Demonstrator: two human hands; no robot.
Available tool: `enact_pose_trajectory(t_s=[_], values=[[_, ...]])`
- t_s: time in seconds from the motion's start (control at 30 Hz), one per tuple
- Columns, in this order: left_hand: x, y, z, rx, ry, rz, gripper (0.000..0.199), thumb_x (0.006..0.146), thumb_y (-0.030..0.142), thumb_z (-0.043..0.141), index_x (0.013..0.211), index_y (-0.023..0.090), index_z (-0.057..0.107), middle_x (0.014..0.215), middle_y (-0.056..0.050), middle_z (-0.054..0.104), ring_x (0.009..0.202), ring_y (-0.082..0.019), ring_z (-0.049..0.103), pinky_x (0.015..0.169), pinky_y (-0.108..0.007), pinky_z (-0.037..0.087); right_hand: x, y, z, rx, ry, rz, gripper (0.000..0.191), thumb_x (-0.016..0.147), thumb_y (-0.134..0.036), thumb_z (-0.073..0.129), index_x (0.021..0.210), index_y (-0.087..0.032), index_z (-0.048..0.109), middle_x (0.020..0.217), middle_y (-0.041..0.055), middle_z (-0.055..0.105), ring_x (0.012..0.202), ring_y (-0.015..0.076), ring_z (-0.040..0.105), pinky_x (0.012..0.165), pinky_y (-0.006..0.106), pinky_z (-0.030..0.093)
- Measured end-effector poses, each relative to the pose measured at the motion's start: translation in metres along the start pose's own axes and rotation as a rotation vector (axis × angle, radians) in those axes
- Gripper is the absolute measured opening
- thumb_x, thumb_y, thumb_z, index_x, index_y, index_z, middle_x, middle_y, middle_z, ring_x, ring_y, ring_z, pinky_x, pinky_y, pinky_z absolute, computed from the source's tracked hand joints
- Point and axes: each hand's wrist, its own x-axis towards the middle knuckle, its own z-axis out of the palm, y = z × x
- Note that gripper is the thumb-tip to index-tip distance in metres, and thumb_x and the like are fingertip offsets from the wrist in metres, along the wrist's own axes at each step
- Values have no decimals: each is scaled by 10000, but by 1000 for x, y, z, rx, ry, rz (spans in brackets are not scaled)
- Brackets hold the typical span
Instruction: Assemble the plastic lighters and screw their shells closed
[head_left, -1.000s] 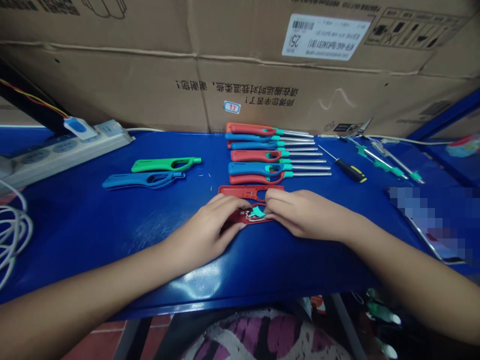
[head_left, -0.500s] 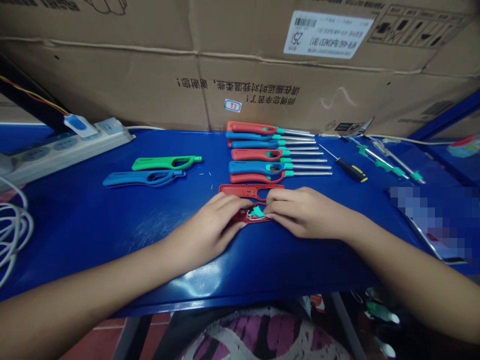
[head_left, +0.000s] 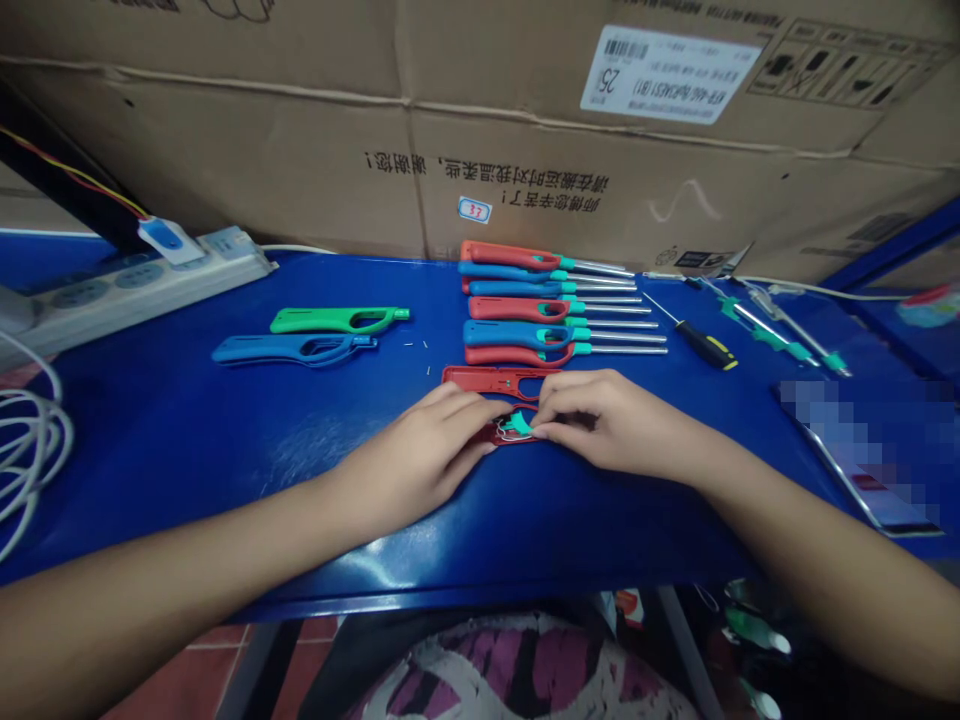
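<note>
Red shell (head_left: 489,433) gripped by left hand (head_left: 431,440); teal part (head_left: 520,424) pinched from three o'clock by right hand (head_left: 607,420), apparently for seating. Careful alignment likely needed next.

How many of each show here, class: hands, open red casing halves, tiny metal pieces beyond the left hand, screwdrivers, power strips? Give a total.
Hands (left hand, right hand): 2
Open red casing halves: 2
Tiny metal pieces: 3
Screwdriver: 1
Power strip: 1
Total: 9
</note>
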Motion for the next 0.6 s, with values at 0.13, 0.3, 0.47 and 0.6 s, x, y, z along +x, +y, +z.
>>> enact_pose_trajectory(t_s=[0.13, 0.3, 0.47, 0.6], values=[[0, 1, 1, 7, 14, 5, 298, 993, 174, 561, 1285, 131, 598, 1149, -101, 681, 1068, -222, 584, 959, -388, 513, 0, 3, 1, 72, -11, 46, 136, 900, -243, 714, 810, -141, 703, 751, -1, 607, 624, 85, 508, 576, 218, 399], [0, 3, 1, 9, 40, 16, 300, 981, 158, 576, 1279, 135, 596, 1154, -100, 668, 1087, -219, 576, 976, -385, 508, 1, 6, 2, 53, 12, 35, 125, 854, -242, 773, 861, -141, 701, 727, -20, 562, 620, 83, 484, 570, 217, 392], [0, 5, 1, 5, 47, -1, 290, 971, 144, 588, 1261, 139, 598, 1159, -94, 660, 1106, -217, 570, 993, -389, 505, 0, 7, 3, 33, 13, 13, 114, 854, -229, 774, 850, -142, 701, 742, -19, 550, 627, 83, 473, 576, 224, 382], [0, 4, 2, 9, 47, 10, 290, 977, 140, 575, 1265, 145, 593, 1162, -93, 656, 1106, -213, 570, 996, -387, 502, -2, 6, 0, -20, 11, -29, 158, 867, -266, 765, 893, -147, 664, 734, -29, 536, 645, 91, 477, 599, 227, 387]])
